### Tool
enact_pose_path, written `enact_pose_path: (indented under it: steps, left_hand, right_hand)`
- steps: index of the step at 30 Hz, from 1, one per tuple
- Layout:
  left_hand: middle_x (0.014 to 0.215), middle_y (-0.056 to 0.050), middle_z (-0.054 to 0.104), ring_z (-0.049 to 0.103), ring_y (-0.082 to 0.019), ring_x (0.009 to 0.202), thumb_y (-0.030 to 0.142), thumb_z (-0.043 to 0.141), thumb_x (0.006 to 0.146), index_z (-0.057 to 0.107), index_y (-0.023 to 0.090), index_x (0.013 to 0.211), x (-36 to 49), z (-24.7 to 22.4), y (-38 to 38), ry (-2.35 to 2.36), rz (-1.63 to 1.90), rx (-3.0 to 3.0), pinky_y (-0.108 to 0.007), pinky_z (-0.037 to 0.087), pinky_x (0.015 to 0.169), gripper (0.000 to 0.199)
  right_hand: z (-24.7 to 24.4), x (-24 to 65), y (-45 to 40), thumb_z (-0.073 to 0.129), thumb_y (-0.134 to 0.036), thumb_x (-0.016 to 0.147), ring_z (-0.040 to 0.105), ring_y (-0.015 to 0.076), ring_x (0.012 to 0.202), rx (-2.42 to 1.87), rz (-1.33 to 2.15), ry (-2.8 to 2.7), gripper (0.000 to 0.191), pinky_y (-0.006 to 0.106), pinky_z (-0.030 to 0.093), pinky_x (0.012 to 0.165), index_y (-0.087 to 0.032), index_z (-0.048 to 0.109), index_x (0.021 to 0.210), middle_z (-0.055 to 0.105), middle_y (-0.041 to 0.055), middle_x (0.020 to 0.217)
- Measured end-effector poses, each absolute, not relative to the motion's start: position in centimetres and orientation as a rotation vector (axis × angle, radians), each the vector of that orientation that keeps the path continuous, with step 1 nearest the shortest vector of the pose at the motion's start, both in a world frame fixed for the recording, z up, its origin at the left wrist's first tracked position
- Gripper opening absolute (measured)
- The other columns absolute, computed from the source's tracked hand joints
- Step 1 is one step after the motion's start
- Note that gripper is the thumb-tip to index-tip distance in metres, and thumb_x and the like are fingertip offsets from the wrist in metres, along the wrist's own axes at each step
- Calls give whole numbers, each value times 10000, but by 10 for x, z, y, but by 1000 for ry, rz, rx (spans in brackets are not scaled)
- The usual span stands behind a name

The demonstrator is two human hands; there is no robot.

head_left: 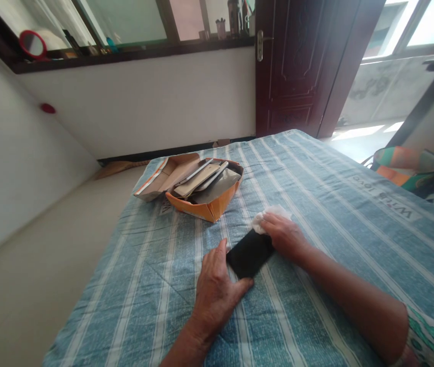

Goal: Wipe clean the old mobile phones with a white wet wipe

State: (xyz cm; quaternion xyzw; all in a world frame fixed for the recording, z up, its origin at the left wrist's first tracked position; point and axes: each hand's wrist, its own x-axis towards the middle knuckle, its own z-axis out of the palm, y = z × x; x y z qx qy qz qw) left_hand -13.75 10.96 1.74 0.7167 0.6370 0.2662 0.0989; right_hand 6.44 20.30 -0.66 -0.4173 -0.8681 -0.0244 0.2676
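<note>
A black smartphone (250, 253) lies on the blue striped bed cover, its dark face up. My left hand (217, 283) grips its near left end, the thumb along the bottom edge and the fingers at the left side. Under the fingers of my right hand (283, 235) is a crumpled white tissue (272, 216), pressed against the phone's far right end. Beyond the phone stands an open orange cardboard box (205, 210) with several flat phone-like devices (201, 178) piled inside. Its lid (165, 178) is folded back to the left.
The bed cover (144, 285) spreads under everything, slightly wrinkled. Pale floor (49, 229) runs along the bed's left side. Behind the bed are a white wall, a window sill (136, 57) with a red round mirror (32, 45), and a dark red door (297, 66).
</note>
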Motion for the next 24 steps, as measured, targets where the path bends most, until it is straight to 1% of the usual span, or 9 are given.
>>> enact_pose_path:
  steps: [2, 5, 8, 10, 12, 15, 19, 21, 24]
  left_hand:
    - [1070, -107, 592, 550, -304, 1029, 288, 737, 578, 410, 135, 1289, -137, 19, 109, 1942, 767, 2104, -485, 475, 902, 798]
    - [1067, -117, 590, 542, -316, 1033, 322, 748, 563, 454, 114, 1249, -136, 20, 109, 2018, 730, 2086, -477, 474, 899, 775]
    - [1047, -121, 595, 549, -312, 1001, 359, 736, 589, 497, 114, 1200, -136, 23, 108, 2052, 717, 2088, -471, 483, 875, 701]
    - [1018, -109, 598, 553, -298, 967, 363, 732, 598, 535, 134, 1138, -135, 27, 108, 2050, 707, 2090, -456, 490, 851, 619]
    - [993, -87, 592, 551, -288, 952, 365, 747, 581, 573, 168, 1044, -135, 31, 108, 2031, 668, 2086, -434, 490, 833, 533]
    - [958, -69, 571, 541, -285, 946, 430, 754, 589, 603, 188, 926, -133, 37, 109, 2016, 574, 2076, -414, 478, 819, 441]
    - [907, -75, 552, 525, -289, 923, 477, 713, 651, 626, 176, 883, -129, 39, 113, 2079, 472, 2087, -406, 461, 794, 390]
    - [893, -74, 551, 520, -291, 921, 460, 724, 637, 624, 173, 875, -128, 39, 115, 2100, 440, 2088, -401, 455, 788, 387]
    - [891, -72, 552, 519, -290, 927, 455, 729, 621, 601, 162, 874, -126, 39, 117, 2108, 414, 2063, -398, 452, 790, 408]
  right_hand:
    - [-6, 63, 199, 450, 5, 839, 596, 252, 1020, -1120, -106, -2334, 265, 409, 494, 899, -121, 664, 933, 649, 151, 1045]
    - [-4, 45, 180, 474, -56, 882, 587, 255, 1037, -909, -144, -2380, 190, 400, 491, 903, -106, 654, 916, 646, 153, 1009]
    - [-1, 24, 163, 474, -116, 914, 571, 256, 1056, -661, -151, -2460, 173, 386, 495, 906, -97, 645, 894, 649, 138, 970]
    - [1, 20, 161, 469, -139, 925, 575, 249, 1037, -603, -150, -2493, 183, 385, 499, 901, -105, 642, 875, 652, 129, 963]
    - [2, 25, 168, 473, -133, 921, 579, 247, 1030, -672, -133, -2493, 178, 391, 491, 909, -112, 647, 892, 653, 130, 980]
    - [2, 45, 185, 461, -62, 888, 583, 243, 1033, -975, -63, -2421, 221, 394, 472, 914, -128, 662, 952, 652, 135, 1019]
    - [3, 66, 197, 453, -20, 842, 604, 215, 973, -1313, 97, -2321, 359, 334, 474, 843, -184, 657, 1087, 658, 101, 1079]
    - [4, 68, 196, 450, -34, 845, 611, 198, 941, -1358, 171, -2287, 387, 301, 469, 804, -210, 646, 1128, 661, 83, 1093]
    - [7, 66, 195, 444, -44, 848, 615, 183, 912, -1340, 255, -2219, 381, 275, 459, 784, -216, 650, 1118, 669, 63, 1073]
